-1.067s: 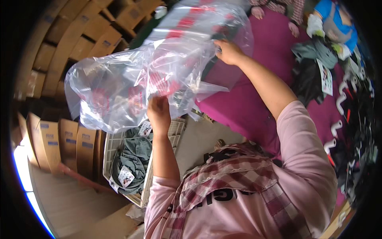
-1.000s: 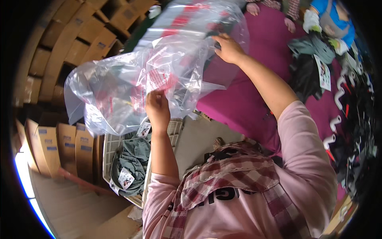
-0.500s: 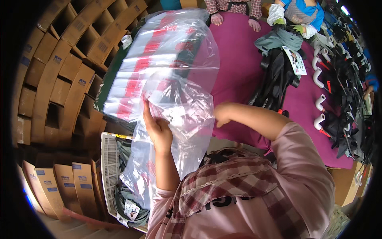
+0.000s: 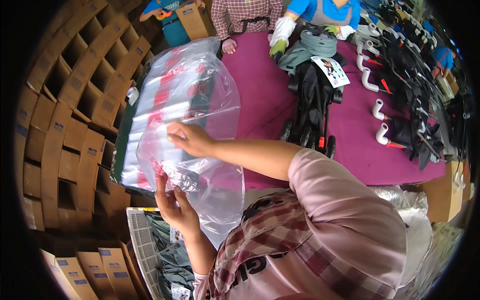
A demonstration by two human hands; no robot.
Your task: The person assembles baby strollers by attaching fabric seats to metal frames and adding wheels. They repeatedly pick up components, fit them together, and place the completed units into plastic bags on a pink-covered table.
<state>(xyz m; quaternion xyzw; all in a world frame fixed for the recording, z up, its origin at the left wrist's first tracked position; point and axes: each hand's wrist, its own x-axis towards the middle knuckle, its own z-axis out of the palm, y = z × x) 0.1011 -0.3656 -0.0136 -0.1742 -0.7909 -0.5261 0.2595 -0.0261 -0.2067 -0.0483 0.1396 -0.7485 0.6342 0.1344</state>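
A clear plastic bag (image 4: 210, 192) hangs loosely in front of me, over the near edge of a stack of flat plastic bags with red print (image 4: 157, 100). My right hand (image 4: 192, 140) reaches across to the left, its fingers closed on the upper part of the clear bag. Lower down, my left hand (image 4: 175, 207) touches the bag's left side, fingers apart and pointing up. Farther right, a folded black stroller (image 4: 312, 107) with a grey-green canopy and a printed card lies on the purple-covered table (image 4: 255, 105).
Across the table stand a person in a checked shirt (image 4: 245, 15) and one in gloves and a blue shirt (image 4: 320, 15). White curved stroller handles (image 4: 382, 135) line the right side. Cardboard boxes (image 4: 65, 135) are stacked left. A white crate (image 4: 142, 245) holds grey-green fabric.
My right hand has swung left across my body and taken hold of the bag's upper part. My left hand has moved lower left, its fingers spreading. The view has shifted.
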